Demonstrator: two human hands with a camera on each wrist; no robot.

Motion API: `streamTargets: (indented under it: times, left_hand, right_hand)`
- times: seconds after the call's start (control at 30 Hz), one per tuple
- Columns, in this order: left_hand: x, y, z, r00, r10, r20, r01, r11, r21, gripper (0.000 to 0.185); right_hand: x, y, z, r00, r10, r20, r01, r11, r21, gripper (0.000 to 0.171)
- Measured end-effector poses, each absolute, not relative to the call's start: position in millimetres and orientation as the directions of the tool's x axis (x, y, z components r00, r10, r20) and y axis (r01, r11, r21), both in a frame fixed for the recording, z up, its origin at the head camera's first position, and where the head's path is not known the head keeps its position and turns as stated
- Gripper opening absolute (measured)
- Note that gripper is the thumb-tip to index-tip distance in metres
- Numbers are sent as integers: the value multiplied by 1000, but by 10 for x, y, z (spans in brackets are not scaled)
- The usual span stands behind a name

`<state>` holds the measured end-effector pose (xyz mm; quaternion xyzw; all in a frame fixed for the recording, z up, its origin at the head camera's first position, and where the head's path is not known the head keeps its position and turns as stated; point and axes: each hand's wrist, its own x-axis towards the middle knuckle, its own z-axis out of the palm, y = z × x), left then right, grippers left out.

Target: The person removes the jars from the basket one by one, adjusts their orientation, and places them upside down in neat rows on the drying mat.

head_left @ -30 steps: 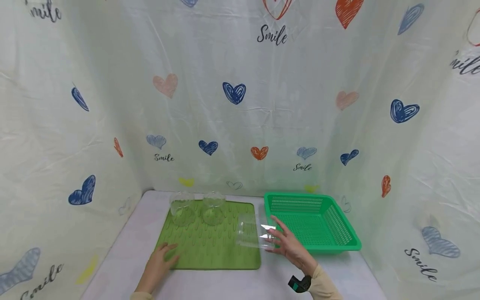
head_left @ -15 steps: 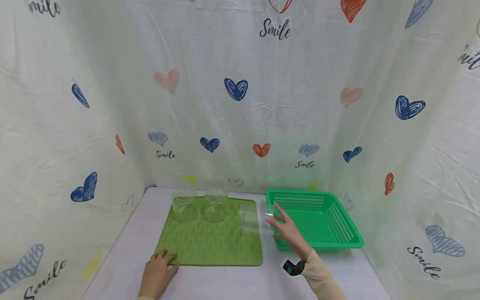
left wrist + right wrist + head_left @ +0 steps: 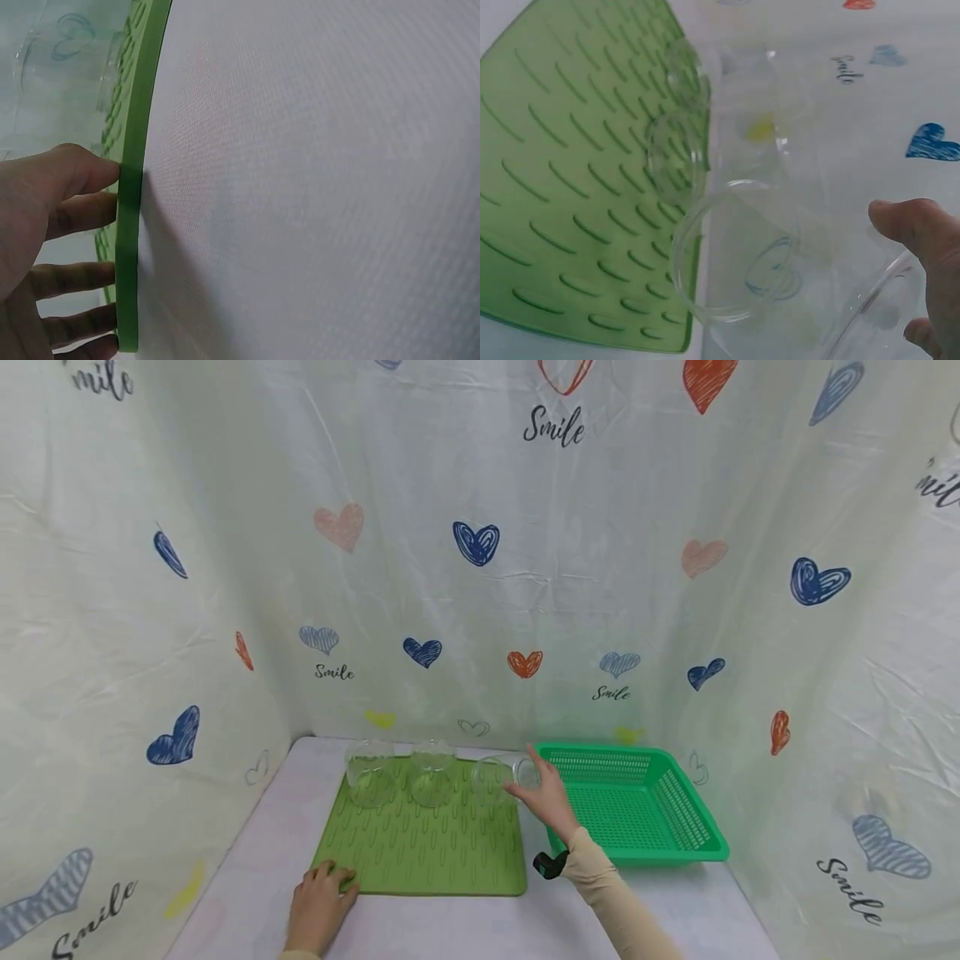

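While right hand (image 3: 546, 793) grips clear glass (image 3: 495, 779) | left hand (image 3: 318, 906) flat, fingers apart | glass outline faint

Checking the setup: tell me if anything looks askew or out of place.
The right hand holds one glass tipped over the mat's far right corner, not set down. The other two glasses stand on the mat. Nothing is spilled.

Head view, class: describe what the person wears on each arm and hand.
Both hands are bare. The right hand has a beige long sleeve and a black wrist-worn device. The left hand shows a beige cuff at the frame's edge.
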<state>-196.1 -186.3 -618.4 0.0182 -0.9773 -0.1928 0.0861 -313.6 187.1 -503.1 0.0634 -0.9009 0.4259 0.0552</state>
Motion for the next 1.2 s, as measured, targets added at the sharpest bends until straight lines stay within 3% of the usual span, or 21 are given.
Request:
streamTargets:
  times: [0.5, 0.8, 1.2]
  left_hand:
    - [-1979, -1749, -6187, -982, -88, 166, -14, 916, 401, 24]
    - [-1977, -1718, -6154, -980, -96, 175, -18, 916, 401, 24]
    - [-1983, -1704, -6153, -981, -96, 167, -20, 914, 406, 25]
  right_hand:
    - [-3427, 1610, -5285, -967, -86, 238, -204, 823, -531, 80]
    - [-3503, 1539, -5455, -932, -101, 349, -277, 818, -504, 67]
    - [-3426, 1568, -5653, -956, -145, 256, -270, 777, -568, 72]
